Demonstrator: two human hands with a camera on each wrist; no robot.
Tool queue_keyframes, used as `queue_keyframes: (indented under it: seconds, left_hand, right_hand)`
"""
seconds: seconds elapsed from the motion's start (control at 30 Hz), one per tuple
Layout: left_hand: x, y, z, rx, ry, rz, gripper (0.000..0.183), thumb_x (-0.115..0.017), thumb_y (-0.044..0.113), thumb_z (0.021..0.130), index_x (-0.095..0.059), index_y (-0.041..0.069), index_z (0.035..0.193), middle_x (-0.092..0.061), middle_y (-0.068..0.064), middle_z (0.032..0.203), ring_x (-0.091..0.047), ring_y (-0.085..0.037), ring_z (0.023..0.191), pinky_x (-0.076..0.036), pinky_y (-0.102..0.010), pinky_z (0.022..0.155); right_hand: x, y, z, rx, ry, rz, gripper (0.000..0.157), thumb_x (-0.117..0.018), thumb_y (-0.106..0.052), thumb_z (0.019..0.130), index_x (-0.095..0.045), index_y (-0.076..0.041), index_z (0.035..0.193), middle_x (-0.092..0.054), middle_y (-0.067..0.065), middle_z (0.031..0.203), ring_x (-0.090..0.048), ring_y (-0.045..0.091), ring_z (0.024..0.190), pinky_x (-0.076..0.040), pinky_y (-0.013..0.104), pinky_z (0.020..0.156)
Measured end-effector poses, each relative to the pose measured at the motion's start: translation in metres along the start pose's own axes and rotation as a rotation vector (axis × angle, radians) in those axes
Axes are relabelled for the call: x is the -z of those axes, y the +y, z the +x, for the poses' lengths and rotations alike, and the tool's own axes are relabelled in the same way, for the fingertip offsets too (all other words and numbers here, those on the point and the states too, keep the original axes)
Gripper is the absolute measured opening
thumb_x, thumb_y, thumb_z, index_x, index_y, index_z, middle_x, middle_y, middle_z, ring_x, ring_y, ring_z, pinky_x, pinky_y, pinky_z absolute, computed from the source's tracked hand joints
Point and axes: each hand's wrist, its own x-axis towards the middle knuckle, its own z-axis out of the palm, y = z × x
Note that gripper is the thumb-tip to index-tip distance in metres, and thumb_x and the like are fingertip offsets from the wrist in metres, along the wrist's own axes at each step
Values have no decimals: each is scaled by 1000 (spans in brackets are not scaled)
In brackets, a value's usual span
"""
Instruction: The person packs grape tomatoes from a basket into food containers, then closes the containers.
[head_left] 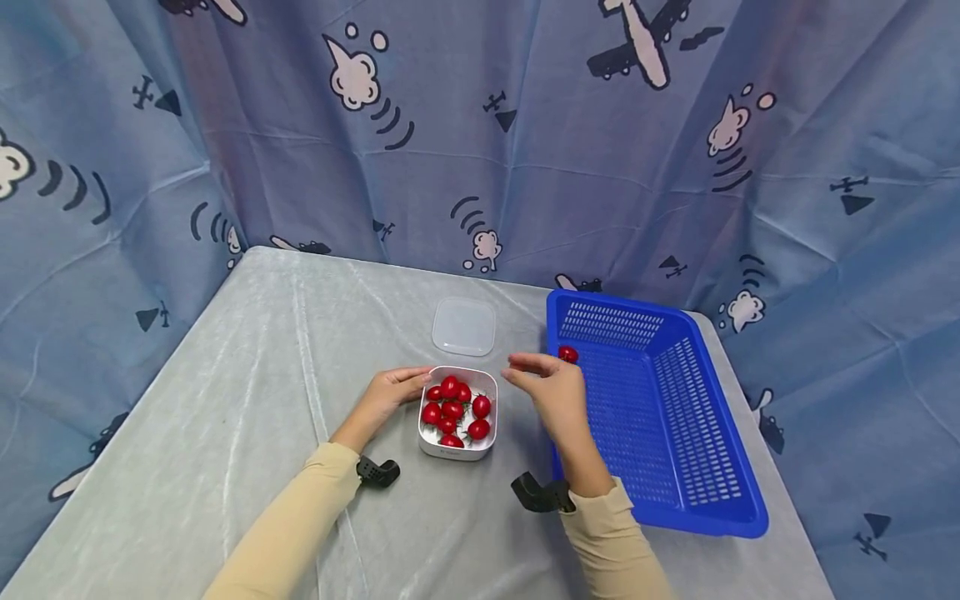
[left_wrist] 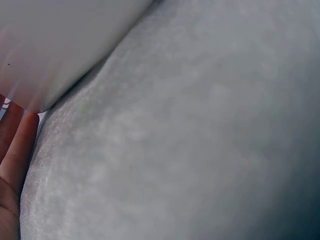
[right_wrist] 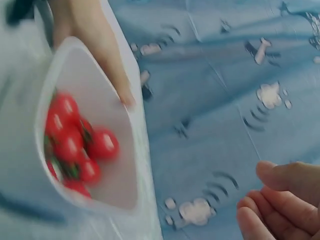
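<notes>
A small white square container [head_left: 457,454] holds several red cherry tomatoes [head_left: 452,409], some with green stems. My left hand [head_left: 392,392] rests against its back left side, fingers extended along the wall; in the left wrist view, fingertips touch the container's lower edge. Between the container and the basket, my right hand [head_left: 553,396] hovers with thumb and fingers apart and nothing between them. The right wrist view shows the same gap beside the thumb [right_wrist: 287,177]. One more cherry tomato [head_left: 567,354] lies in the blue basket [head_left: 630,417], near its left wall.
Behind the container, a translucent square lid [head_left: 463,327] lies flat on the pale cloth-covered table [head_left: 247,400]. The basket's raised rim runs along the table's right side. A blue patterned curtain [head_left: 450,125] hangs around the table's back and sides.
</notes>
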Motion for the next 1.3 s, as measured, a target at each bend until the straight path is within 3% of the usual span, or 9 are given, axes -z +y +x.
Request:
queue_keyframes:
  seconds: [0.1, 0.2, 0.47, 0.8, 1.0, 1.3]
  left_hand:
    - [-1, 0, 0, -5, 1, -8, 39, -66, 17, 95, -64, -4, 128, -74, 0, 114, -69, 0, 89, -56, -19, 87]
    - [-1, 0, 0, -10, 2, -15, 39, -66, 16, 95, -64, -5, 128, -75, 3, 110, -70, -1, 89, -56, -19, 86]
    - [0, -2, 1, -6, 9, -12, 39, -67, 17, 95, -64, -5, 127, -75, 0, 112, -69, 0, 88, -57, -19, 85]
    - [-1, 0, -1, -11, 7, 15, 40, -67, 18, 95, -63, -4, 129, -74, -3, 116, -69, 0, 90, -57, -19, 86]
    - [-1, 1, -2, -3, 2, 16, 41, -67, 19, 95, -63, -4, 129, -73, -3, 117, -69, 0, 90, -56, -19, 86]
    - [-1, 1, -1, 0, 10, -1, 40, -67, 17, 95, -64, -4, 128, -75, -1, 113, -70, -2, 90, -57, -20, 85]
  right_hand:
    - [23, 2, 13, -12, 46, -19, 30, -81, -18, 84, -76, -4, 110, -75, 15, 111, -69, 13, 95, -53, 14, 76]
    - [44, 9, 30, -22, 83, -74, 33, -79, -23, 86, -75, -5, 113, -74, 15, 114, -68, 13, 95, -51, 14, 77]
    - [72, 38, 77, -67, 84, -89, 39, -76, -26, 89, -72, -3, 119, -70, 18, 123, -65, 26, 113, -54, 37, 100]
    - [81, 75, 113, -98, 50, -93, 43, -72, -23, 92, -66, -1, 128, -64, 21, 132, -61, 31, 122, -50, 41, 107]
    - [79, 98, 123, -119, 11, -84, 45, -72, -23, 92, -64, 1, 130, -61, 21, 136, -60, 29, 123, -48, 40, 108]
    - [71, 113, 130, -163, -50, -70, 47, -70, -21, 94, -60, 2, 134, -58, 23, 138, -59, 28, 121, -47, 40, 110]
